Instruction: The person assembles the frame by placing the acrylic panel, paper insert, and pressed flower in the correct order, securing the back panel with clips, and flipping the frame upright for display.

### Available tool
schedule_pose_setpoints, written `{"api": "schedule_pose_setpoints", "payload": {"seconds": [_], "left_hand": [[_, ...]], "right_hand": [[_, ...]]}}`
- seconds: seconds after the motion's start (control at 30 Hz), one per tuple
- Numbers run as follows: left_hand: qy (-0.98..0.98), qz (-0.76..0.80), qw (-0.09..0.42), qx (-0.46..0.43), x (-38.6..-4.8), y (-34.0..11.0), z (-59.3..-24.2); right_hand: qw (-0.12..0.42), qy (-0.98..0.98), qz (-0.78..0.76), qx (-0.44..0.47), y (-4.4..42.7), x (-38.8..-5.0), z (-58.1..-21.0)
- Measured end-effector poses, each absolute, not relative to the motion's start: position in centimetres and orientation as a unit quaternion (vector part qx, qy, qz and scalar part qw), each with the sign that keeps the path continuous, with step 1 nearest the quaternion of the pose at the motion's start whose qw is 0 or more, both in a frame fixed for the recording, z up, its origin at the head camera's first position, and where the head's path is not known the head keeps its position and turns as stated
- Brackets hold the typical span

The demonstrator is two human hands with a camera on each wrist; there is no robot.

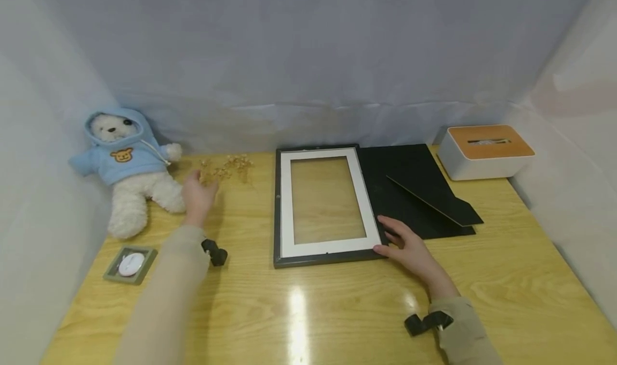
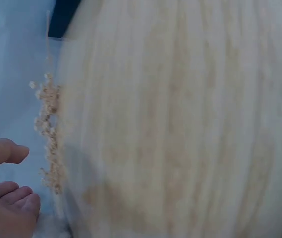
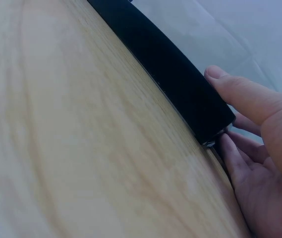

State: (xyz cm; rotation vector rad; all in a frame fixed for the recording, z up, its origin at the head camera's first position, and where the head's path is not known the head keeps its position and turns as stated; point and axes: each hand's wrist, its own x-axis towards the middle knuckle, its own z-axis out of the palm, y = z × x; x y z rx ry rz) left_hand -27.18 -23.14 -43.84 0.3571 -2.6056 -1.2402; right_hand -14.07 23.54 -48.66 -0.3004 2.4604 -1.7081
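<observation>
Head view: we note the left hand (image 1: 198,198) at the left end of the dried flowers (image 1: 232,166), fingers loose and apart, nothing held. The flowers lie at the back of the wooden table (image 1: 255,311), just beside a plush bear (image 1: 130,164) in a blue hoodie. Near the bear's feet we see a small green frame (image 1: 150,255) with a white disc inside. The picture frame (image 1: 328,258) lies flat at mid-table with its white mat (image 1: 287,204); the right hand (image 1: 409,250) grips its near right corner. Just right of it, a black backing board (image 1: 392,161) with its leg lifted, and beyond that a white tissue box (image 1: 482,168) with an orange top

Left wrist view: we see thumb and fingers parted, with a gap between them and the flowers, which stand out pale against the backdrop

Right wrist view: we find the thumb on the picture frame's upper edge, the other fingers bent about the corner's end
</observation>
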Motion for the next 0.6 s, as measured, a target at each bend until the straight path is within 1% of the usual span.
{"api": "schedule_pose_setpoints", "payload": {"seconds": [0.1,0.37,0.6], "left_hand": [[-0.897,-0.411,0.100,0.128,-27.4,-23.5,-44.4],[-0.903,-0.400,0.085,0.134,-28.0,-23.3,-45.4],[-0.927,-0.350,0.018,0.133,-28.5,-23.2,-45.6]], "right_hand": [[0.066,0.816,-0.565,-0.098,23.5,-14.1,-48.7],[0.066,0.815,-0.567,-0.100,23.5,-14.0,-48.7],[0.065,0.818,-0.563,-0.097,23.4,-13.9,-48.4]]}}
